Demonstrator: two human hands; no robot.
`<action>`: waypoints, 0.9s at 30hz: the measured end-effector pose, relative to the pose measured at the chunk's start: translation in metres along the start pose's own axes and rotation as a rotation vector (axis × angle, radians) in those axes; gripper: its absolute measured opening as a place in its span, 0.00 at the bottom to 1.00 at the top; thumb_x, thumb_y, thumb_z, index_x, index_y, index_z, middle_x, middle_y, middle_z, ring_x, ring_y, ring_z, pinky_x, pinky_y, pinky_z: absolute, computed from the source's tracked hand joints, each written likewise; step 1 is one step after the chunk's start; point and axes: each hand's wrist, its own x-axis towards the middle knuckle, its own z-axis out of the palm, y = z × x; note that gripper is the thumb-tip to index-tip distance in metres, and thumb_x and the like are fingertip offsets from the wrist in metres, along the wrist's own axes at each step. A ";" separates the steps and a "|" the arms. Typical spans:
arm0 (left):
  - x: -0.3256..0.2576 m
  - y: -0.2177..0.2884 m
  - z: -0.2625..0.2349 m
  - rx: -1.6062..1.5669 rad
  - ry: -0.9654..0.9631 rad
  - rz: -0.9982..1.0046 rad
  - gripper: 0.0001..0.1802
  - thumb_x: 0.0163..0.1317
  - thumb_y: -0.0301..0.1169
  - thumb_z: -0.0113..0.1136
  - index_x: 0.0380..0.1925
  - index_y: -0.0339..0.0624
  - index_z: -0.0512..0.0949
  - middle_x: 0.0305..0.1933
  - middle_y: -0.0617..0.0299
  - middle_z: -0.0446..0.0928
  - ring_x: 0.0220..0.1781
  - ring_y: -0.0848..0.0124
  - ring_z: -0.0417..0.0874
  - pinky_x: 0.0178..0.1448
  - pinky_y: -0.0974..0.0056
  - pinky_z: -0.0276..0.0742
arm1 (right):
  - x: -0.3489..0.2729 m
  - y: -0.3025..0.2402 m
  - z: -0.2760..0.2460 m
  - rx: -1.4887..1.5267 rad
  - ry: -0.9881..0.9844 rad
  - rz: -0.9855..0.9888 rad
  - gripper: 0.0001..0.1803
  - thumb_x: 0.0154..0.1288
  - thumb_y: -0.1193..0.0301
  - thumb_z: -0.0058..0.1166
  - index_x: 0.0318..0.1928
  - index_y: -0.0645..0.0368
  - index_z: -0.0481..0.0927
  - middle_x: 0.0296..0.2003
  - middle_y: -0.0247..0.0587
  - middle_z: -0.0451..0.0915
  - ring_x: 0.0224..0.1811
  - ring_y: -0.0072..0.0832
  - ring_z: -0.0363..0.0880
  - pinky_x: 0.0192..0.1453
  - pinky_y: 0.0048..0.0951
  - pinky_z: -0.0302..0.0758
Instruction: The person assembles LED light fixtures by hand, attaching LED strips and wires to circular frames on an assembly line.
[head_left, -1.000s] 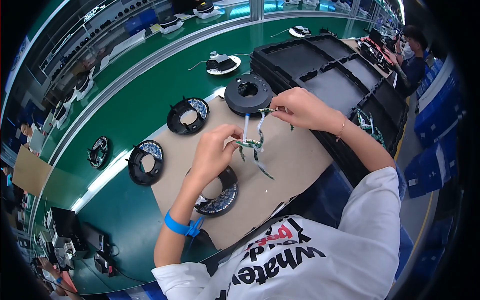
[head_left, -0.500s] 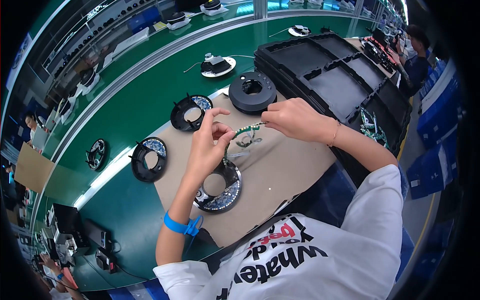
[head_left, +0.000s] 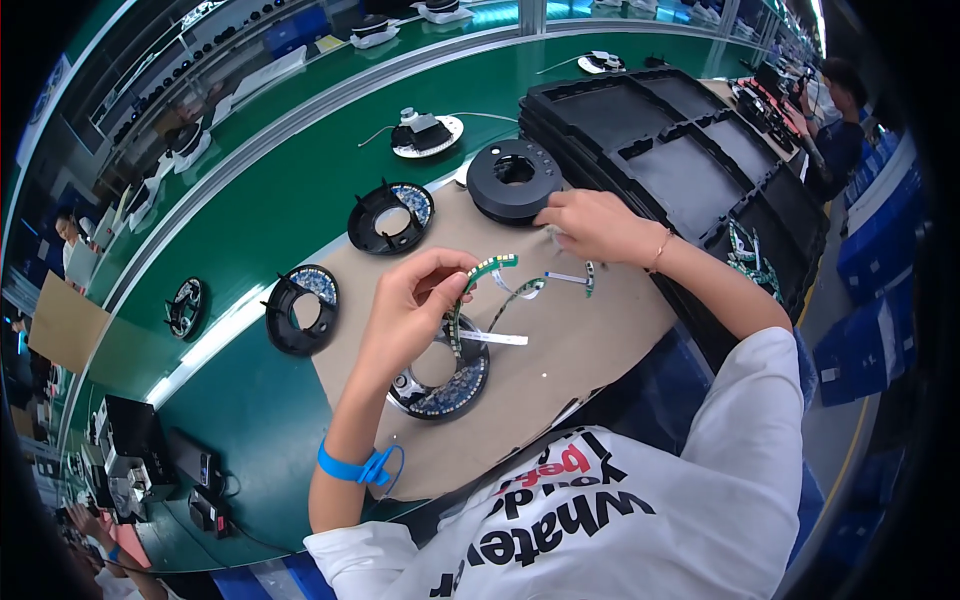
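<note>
My left hand (head_left: 425, 300) pinches a curved green circuit-board strip (head_left: 490, 264) edged with small pale squares, held above the brown sheet. Thin curved pieces and a white ribbon cable (head_left: 500, 339) hang from the strip. Below them lies a round black housing (head_left: 450, 395) with a ring of small components; my left hand and the strip hide part of it. To the right, my right hand (head_left: 600, 230) is closed, fingertips together, near a thick dark-grey ring-shaped housing (head_left: 513, 182). What its fingers hold, if anything, is blurred.
Two open black ring housings (head_left: 390, 218) (head_left: 302, 310) lie at the left. Stacked black trays (head_left: 640, 150) stand at the right, with green strips (head_left: 750, 255) in the nearest compartment. A white disc with a cable (head_left: 427, 137) sits farther back. A person (head_left: 840, 120) is at the far right.
My right hand has come off the strip's end and shifted slightly right. The strip stays in my left hand, its hanging pieces and white ribbon now spread more to the right.
</note>
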 end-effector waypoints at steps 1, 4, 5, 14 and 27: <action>-0.002 -0.001 -0.001 -0.016 0.006 0.011 0.07 0.61 0.22 0.50 0.37 0.33 0.76 0.31 0.64 0.76 0.32 0.80 0.76 0.37 0.74 0.72 | 0.002 -0.001 0.002 0.224 0.088 -0.127 0.16 0.50 0.75 0.52 0.42 0.58 0.77 0.41 0.45 0.75 0.45 0.35 0.76 0.41 0.33 0.75; -0.018 -0.006 -0.011 -0.081 0.079 0.030 0.07 0.62 0.24 0.51 0.38 0.34 0.75 0.33 0.64 0.76 0.33 0.78 0.77 0.38 0.73 0.74 | 0.014 -0.042 -0.016 1.010 -0.359 -0.210 0.17 0.55 0.73 0.53 0.47 0.60 0.74 0.44 0.41 0.73 0.51 0.29 0.73 0.46 0.29 0.73; -0.022 -0.008 -0.016 -0.092 0.103 0.002 0.08 0.62 0.26 0.52 0.40 0.35 0.74 0.33 0.64 0.77 0.34 0.77 0.78 0.39 0.73 0.75 | 0.020 -0.051 -0.011 1.014 -0.374 -0.222 0.17 0.55 0.73 0.53 0.47 0.60 0.74 0.44 0.41 0.73 0.51 0.29 0.73 0.46 0.29 0.73; -0.080 -0.031 -0.062 -0.136 0.292 -0.144 0.11 0.61 0.29 0.54 0.43 0.36 0.73 0.37 0.63 0.77 0.37 0.77 0.80 0.36 0.76 0.76 | 0.056 -0.109 0.044 1.752 -0.579 -0.239 0.08 0.64 0.72 0.48 0.36 0.64 0.76 0.52 0.49 0.68 0.42 0.23 0.73 0.46 0.24 0.71; -0.104 -0.024 -0.076 -0.199 0.288 -0.099 0.12 0.62 0.30 0.54 0.43 0.37 0.72 0.38 0.64 0.76 0.37 0.77 0.79 0.37 0.76 0.76 | 0.082 -0.148 0.047 1.897 -0.519 -0.186 0.20 0.59 0.70 0.56 0.50 0.54 0.63 0.25 0.24 0.64 0.21 0.11 0.58 0.21 0.16 0.54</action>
